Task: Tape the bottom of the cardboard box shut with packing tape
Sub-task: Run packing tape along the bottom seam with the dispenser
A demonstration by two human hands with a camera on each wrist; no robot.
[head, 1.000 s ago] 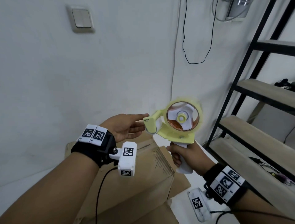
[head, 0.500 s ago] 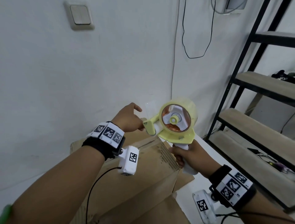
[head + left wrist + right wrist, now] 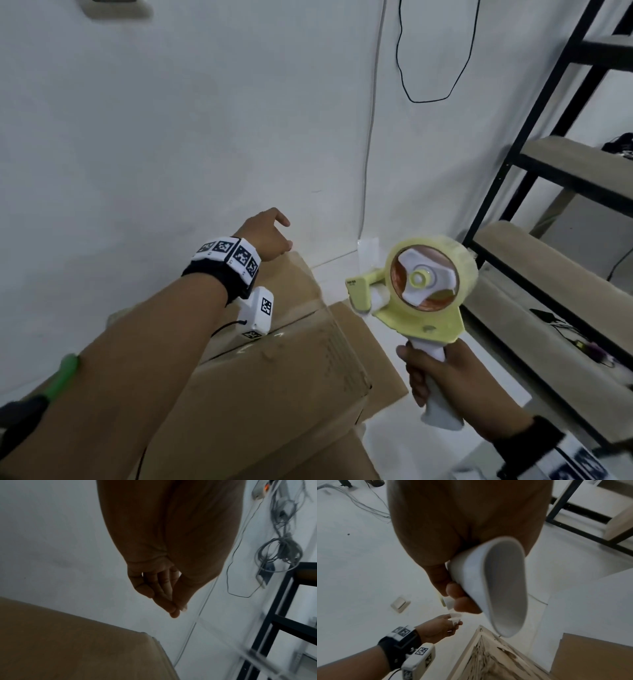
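A brown cardboard box [image 3: 274, 377] lies on the floor by the wall, its closed flaps facing up. My right hand [image 3: 435, 377] grips the white handle [image 3: 496, 585] of a yellow tape dispenser [image 3: 421, 318] with a clear tape roll [image 3: 469, 270], held up to the right of the box. My left hand [image 3: 270, 236] hovers over the box's far edge. In the left wrist view its thumb and fingers [image 3: 176, 608] are pressed together. The right wrist view shows them pinching the free end of the clear tape [image 3: 455, 616]. The strip between hand and dispenser is barely visible.
A black metal rack with wooden shelves [image 3: 548, 171] stands close on the right. Flat cardboard [image 3: 380, 370] lies under the box on the white floor. Cables [image 3: 431, 99] hang on the wall behind, and a wall switch [image 3: 400, 604] sits higher up.
My left hand left the dispenser's mouth and moved back and left to the box's far edge, drawing tape out. The dispenser dropped lower and shifted right.
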